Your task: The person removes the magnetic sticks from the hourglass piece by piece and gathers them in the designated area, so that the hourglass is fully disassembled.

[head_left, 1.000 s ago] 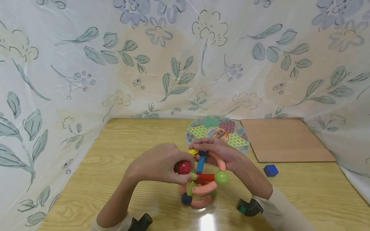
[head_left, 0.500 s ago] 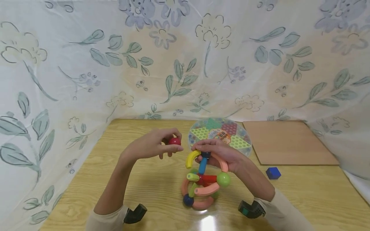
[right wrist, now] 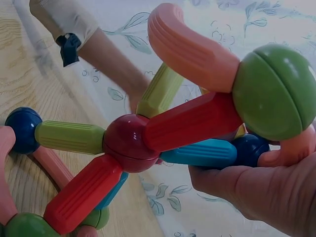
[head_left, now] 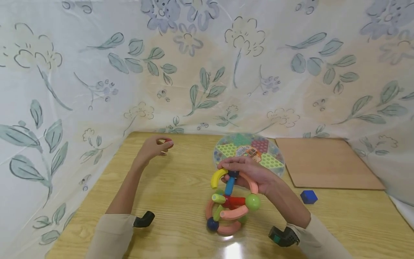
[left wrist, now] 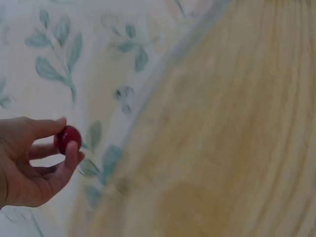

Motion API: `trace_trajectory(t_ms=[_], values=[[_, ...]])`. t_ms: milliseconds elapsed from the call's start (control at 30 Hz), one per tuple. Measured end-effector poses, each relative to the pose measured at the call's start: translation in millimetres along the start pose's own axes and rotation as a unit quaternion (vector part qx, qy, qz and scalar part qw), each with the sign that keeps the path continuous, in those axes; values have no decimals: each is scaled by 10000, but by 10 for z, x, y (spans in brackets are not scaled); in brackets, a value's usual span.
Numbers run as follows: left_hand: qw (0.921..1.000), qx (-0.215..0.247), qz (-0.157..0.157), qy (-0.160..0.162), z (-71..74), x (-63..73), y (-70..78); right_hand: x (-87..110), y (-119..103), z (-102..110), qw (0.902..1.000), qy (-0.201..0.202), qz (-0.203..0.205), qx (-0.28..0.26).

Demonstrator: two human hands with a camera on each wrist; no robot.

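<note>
My left hand (head_left: 152, 148) pinches a red ball (left wrist: 67, 139) between thumb and fingers, out over the far left part of the table. At centre stands a toy structure of coloured rods and balls (head_left: 237, 201). Its top dark blue ball (right wrist: 251, 149) is held by my right hand (head_left: 250, 172). From that ball run a yellow curved rod (head_left: 218, 177), a blue straight rod (head_left: 230, 186) and a salmon curved rod. The yellow rod's lower end is free. A red ball (right wrist: 132, 143) joins several rods in the middle, and a green ball (head_left: 252, 202) sits at the right.
Behind my right hand lies a round Chinese checkers board (head_left: 223, 144) in a clear case. A brown board (head_left: 326, 162) lies at the back right, with a blue cube (head_left: 308, 196) before it. Floral cloth (head_left: 207, 64) hangs along the table's (head_left: 161, 201) back edge.
My left hand has pulled away from the structure with the red ball, moving left and toward the back of the table. The right hand keeps its hold on the top.
</note>
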State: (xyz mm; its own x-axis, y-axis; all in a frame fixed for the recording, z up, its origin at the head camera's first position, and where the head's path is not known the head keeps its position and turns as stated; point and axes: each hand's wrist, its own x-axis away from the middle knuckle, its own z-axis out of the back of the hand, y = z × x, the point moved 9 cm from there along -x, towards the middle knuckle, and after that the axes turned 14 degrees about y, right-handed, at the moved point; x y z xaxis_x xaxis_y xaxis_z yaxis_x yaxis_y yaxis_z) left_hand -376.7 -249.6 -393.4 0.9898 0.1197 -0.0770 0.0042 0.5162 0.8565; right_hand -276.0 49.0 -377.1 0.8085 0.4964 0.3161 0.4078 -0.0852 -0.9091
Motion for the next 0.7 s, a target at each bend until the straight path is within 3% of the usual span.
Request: trace_trajectory(t_ms=[100,200,400,500,633,700], values=[[9957,567,552,486,84,-107,-266,3,-13,11,10000,7,13,-24],[9817,1185,1076,1030,180,-180,-460,3,-17,23,10000,27,5,-35],[9412,2067,1749,2022,363,-307,-691,7,-17,39,10000,36,30,-2],[9146,2445,2137,2411,412,-346,-796,5,-10,39,10000,22,19,-20],[8813,2912,2674,2588,424,-374,-932,-11,-1,21,10000,-17,22,-66],[8707,2997,2928,2576,426,-371,-996,-18,5,6,10000,-40,41,-53]])
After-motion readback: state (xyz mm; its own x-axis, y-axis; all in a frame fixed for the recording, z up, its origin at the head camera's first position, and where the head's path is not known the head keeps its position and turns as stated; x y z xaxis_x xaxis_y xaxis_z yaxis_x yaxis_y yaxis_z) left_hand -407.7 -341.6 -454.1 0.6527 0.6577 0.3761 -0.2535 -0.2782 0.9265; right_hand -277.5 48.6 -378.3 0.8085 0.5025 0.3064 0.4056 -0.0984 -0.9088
